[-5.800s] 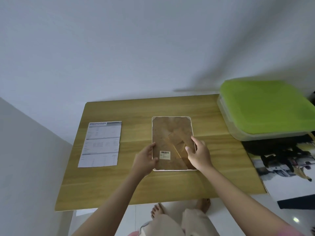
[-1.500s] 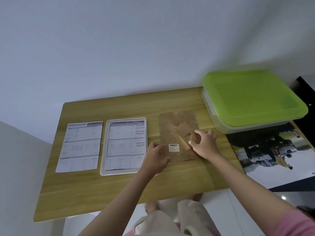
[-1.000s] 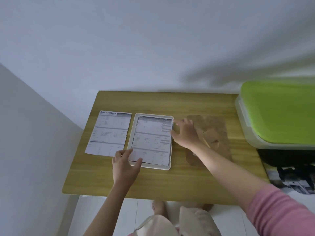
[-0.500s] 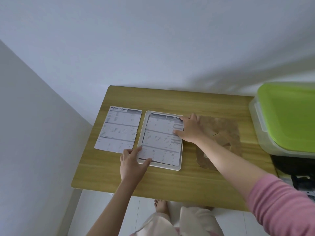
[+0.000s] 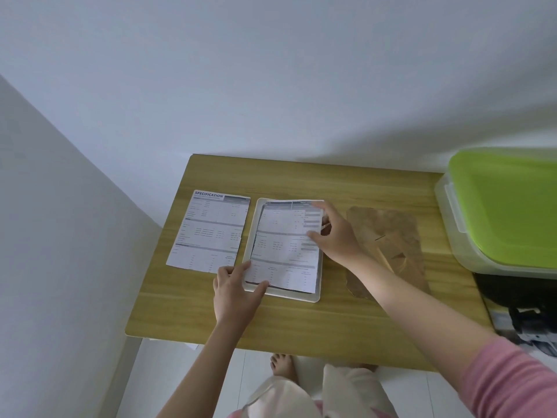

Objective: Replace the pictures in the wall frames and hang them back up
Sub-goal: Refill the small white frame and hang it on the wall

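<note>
Lying face-down on the wooden table (image 5: 301,327): a white frame (image 5: 313,297), open-backed, holding a printed sheet (image 5: 283,251) of grey tables and small text too fine to read. Lifting slightly along that sheet's right edge, away from the frame. Gripping the sheet's near-left corner: the left hand (image 5: 233,292), thumb on top of the paper, fingers curled at the frame's edge. Pinching the sheet's right edge: the right hand (image 5: 337,236), thumb and fingers closed on the paper. Resting just left of the frame, flat on the table: a second printed page (image 5: 208,230), headed "SPECIFICATION" in blue capitals, the rest of its rows unreadable. Lying to the right of the frame, partly under the right forearm: the brown backing board (image 5: 388,242) with its fold-out stand. Sitting at the table's far right edge: a clear plastic storage box (image 5: 452,224), closed under a lime-green lid (image 5: 506,203), contents impossible to tell. Showing below the box: part of a dark poster or photograph (image 5: 524,330), blurred.
</note>
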{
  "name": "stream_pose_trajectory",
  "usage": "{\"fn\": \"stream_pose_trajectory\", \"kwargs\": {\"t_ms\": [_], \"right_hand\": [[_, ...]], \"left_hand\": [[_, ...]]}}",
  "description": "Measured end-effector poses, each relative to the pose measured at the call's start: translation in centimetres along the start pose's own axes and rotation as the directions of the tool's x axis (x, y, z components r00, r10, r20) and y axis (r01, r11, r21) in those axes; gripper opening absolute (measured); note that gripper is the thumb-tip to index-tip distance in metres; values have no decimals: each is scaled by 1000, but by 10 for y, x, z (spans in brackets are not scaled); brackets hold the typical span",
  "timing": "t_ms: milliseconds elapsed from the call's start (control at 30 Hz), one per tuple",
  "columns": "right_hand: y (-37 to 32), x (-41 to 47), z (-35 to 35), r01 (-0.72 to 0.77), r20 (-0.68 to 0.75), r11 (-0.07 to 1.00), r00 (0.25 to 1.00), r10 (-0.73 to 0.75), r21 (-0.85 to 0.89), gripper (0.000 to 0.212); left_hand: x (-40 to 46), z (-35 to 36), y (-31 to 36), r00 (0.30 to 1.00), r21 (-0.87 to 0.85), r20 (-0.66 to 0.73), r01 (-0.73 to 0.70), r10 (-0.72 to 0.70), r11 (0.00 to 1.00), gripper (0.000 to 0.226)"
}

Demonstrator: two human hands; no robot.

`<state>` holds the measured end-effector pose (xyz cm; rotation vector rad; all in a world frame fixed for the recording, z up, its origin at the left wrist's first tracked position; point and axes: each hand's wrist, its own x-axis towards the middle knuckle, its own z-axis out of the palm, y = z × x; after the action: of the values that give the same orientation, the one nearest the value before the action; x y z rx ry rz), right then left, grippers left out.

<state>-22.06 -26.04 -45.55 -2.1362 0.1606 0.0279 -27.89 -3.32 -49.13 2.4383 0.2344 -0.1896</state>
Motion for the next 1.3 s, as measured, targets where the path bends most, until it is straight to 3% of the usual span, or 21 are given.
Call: {"fn": "stream_pose_trajectory", "kwargs": {"t_ms": [167, 300, 400, 500, 700, 1000, 1200, 1300], "right_hand": [[14, -21, 13, -57, 41, 998, 998, 56, 6, 29], [2, -23, 11, -109, -20, 981, 993, 113, 159, 28], [-10, -24, 0, -119, -53, 961, 989, 137, 249, 28], [-14, -30, -20, -114, -73, 953, 988, 140, 282, 26], [24, -66, -79, -87, -191, 975, 973, 127, 203, 24], [137, -211, -191, -226, -356, 969, 901, 248, 101, 17], [196, -279, -248, -273, -426, 962, 870, 248, 4, 20], [215, -286, -267, -295, -450, 955, 858, 247, -37, 21]], "left_hand": [[-1, -1, -1, 1000, 4, 13, -3, 3, 1000, 63], [0, -6, 2, 998, 11, 16, -65, 65, 998, 61], [1, -12, 7, 979, -139, 10, -201, 204, 970, 48], [-6, -15, 23, 969, -333, 13, -230, 248, 915, 37], [-43, 9, 75, 953, -429, 108, -213, 284, 878, 32], [-168, 113, 143, 813, -385, 429, -230, 394, 894, 41], [-231, 179, 180, 757, -336, 491, -293, 432, 895, 33], [-244, 206, 196, 777, -310, 473, -294, 415, 904, 33]]}}
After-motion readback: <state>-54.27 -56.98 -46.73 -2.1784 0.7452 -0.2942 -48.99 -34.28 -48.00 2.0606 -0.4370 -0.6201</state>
